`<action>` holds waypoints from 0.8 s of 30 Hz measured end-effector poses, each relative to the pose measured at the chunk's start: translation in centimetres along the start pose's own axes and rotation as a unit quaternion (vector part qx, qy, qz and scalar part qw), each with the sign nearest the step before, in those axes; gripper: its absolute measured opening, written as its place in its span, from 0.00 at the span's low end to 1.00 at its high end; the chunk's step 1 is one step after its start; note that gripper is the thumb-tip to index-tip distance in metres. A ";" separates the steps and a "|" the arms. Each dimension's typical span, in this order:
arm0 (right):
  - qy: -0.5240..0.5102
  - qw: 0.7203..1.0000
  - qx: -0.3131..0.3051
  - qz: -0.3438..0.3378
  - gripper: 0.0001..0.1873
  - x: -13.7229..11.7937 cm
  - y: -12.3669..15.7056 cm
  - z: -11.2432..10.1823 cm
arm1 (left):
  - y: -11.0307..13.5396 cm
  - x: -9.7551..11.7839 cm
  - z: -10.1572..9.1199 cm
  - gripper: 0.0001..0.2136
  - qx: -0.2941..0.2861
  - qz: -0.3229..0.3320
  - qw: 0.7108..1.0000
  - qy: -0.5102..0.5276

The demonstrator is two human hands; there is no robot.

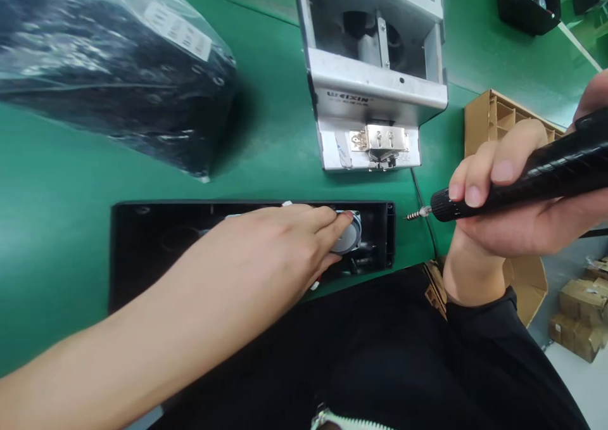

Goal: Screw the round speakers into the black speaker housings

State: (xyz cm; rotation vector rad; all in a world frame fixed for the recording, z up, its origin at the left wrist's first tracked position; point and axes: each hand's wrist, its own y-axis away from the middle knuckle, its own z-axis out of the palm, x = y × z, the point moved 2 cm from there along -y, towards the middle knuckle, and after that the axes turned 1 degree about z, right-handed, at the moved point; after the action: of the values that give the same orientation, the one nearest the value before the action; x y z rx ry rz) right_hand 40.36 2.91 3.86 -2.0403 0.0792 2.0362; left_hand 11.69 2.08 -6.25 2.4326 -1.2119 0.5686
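Observation:
A long black plastic housing (142, 233) lies on the green table, its hollow side up. My left hand (280, 240) reaches into it, fingers closed round a round, grey-backed speaker driver (349, 235) near the right end. My forearm and hand cover much of the housing's inside. To the right, my right hand (503, 189) grips a black electric screwdriver (536, 173) held level above the table. Its bit (417, 213) points left toward the housing's end, apart from it. Whether a screw sits on the bit is hard to tell.
A metal screw feeder (380, 82) stands behind the housing, a cable running from its right side. Black parts in a clear plastic bag (118, 69) lie at the back left. A divided cardboard box (494, 123) is on the right, with a black speaker box (529, 2) farther back.

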 end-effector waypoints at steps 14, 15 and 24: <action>-0.042 0.987 0.050 -0.150 0.36 -0.2 -2.6 6.7 | -0.4 0.3 0.6 0.11 0.042 -0.007 0.999 0.017; -0.036 0.987 0.049 -0.148 0.37 0.0 -3.0 7.2 | -0.5 0.3 0.7 0.11 0.041 -0.006 0.999 0.017; -0.034 0.979 0.027 -0.199 0.37 2.4 -3.6 8.6 | -0.5 0.7 1.1 0.18 0.055 -0.001 0.998 0.011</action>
State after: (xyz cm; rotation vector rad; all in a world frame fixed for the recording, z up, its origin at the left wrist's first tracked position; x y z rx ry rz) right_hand 32.76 8.58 2.11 -1.7789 -0.2638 1.8270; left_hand 12.71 1.39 -6.98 2.5108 -1.1985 0.6780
